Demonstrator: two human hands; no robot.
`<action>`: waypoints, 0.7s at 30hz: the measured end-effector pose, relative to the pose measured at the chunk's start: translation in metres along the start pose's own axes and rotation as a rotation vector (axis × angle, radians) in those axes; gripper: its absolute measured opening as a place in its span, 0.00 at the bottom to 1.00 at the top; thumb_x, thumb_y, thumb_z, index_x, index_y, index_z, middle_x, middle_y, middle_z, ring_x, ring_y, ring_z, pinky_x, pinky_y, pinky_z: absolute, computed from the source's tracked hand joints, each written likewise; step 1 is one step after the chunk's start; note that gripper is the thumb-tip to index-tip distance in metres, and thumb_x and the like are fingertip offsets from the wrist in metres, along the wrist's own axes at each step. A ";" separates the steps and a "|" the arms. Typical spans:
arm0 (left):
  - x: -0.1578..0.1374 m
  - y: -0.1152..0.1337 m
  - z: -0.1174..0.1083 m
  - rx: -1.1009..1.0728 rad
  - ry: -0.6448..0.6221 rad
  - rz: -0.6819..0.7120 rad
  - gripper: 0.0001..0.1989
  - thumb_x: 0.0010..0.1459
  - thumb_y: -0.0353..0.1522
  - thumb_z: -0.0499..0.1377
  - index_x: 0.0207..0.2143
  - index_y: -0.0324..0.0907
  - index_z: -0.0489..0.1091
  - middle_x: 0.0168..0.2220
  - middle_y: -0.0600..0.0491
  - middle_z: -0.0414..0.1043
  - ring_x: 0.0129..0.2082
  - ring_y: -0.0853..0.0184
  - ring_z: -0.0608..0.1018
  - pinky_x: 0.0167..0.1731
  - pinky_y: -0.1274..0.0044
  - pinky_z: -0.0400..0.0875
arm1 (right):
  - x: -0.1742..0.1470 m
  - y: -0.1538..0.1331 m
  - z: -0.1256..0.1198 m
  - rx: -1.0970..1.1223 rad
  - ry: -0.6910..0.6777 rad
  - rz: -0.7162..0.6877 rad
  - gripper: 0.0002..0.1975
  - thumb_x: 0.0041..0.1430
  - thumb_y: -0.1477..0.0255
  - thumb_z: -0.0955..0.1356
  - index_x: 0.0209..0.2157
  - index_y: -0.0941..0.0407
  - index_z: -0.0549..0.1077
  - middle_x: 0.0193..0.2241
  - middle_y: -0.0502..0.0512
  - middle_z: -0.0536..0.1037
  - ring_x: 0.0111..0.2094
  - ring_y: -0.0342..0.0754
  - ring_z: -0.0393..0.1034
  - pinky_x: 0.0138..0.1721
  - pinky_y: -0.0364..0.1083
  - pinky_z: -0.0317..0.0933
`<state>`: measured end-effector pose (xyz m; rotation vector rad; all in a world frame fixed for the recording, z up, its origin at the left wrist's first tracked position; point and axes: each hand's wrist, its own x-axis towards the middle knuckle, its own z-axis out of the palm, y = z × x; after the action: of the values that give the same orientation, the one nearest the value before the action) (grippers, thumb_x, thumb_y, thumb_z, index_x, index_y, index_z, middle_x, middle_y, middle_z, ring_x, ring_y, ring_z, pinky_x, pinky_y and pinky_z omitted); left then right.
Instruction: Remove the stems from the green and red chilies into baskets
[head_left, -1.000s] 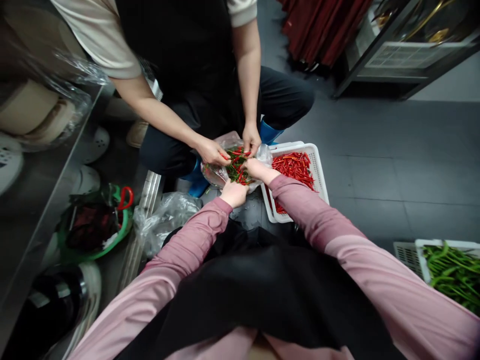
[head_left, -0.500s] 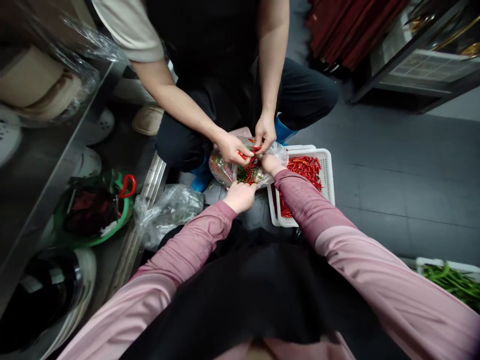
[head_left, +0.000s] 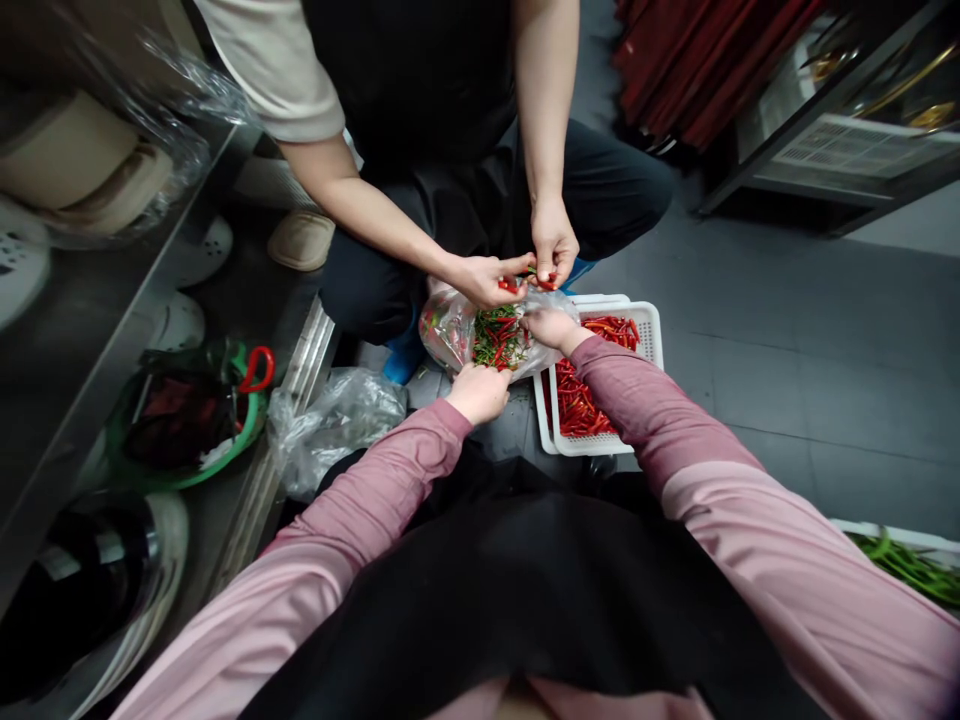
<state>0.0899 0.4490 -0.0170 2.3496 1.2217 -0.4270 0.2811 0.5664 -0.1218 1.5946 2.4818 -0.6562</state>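
A clear plastic bag [head_left: 448, 325] sits open between me and a person opposite, with green stems and several red chilies [head_left: 501, 338] inside. My left hand [head_left: 480, 393] is closed at the bag's near rim, gripping the plastic. At the bag's right side is my right hand [head_left: 552, 328], its fingers curled together; what they hold is hidden. Just above the bag, the other person's hands [head_left: 484, 280] pinch red chilies [head_left: 546, 280]. Beneath my right forearm stands a white basket [head_left: 655, 345] of red chilies.
To the left, a crumpled clear bag [head_left: 337, 425] lies by a metal ledge [head_left: 277, 440]. A green basket [head_left: 187, 478] with red-handled scissors [head_left: 257, 368] stands on the low shelf. Green peppers [head_left: 911, 565] fill a white tray at lower right. A metal rack [head_left: 832, 130] stands at upper right.
My right hand has shifted slightly right, and the left has stayed in place. The other person's hands have moved up and right with chilies, uncovering more of the bag's contents.
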 end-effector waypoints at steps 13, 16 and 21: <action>0.002 0.000 0.003 0.026 -0.005 0.021 0.17 0.61 0.36 0.53 0.48 0.38 0.70 0.43 0.43 0.78 0.45 0.56 0.79 0.47 0.67 0.68 | 0.018 -0.041 0.010 -0.124 -0.078 0.003 0.21 0.67 0.79 0.52 0.55 0.63 0.66 0.49 0.69 0.69 0.46 0.53 0.70 0.47 0.50 0.61; 0.004 0.001 0.004 0.020 -0.015 0.016 0.17 0.62 0.36 0.53 0.49 0.38 0.70 0.44 0.43 0.78 0.45 0.56 0.79 0.47 0.66 0.69 | 0.021 -0.041 0.010 -0.160 -0.102 -0.071 0.20 0.68 0.77 0.52 0.54 0.63 0.67 0.51 0.70 0.68 0.49 0.54 0.69 0.50 0.51 0.61; 0.005 0.002 0.004 0.014 -0.014 0.014 0.16 0.61 0.35 0.53 0.48 0.38 0.71 0.43 0.42 0.78 0.45 0.55 0.79 0.47 0.65 0.69 | 0.028 -0.042 0.015 -0.218 -0.089 -0.089 0.21 0.68 0.76 0.52 0.53 0.63 0.68 0.53 0.71 0.67 0.51 0.55 0.68 0.52 0.52 0.60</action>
<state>0.0944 0.4493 -0.0225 2.3616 1.1993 -0.4482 0.2293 0.5685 -0.1321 1.3555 2.4737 -0.4385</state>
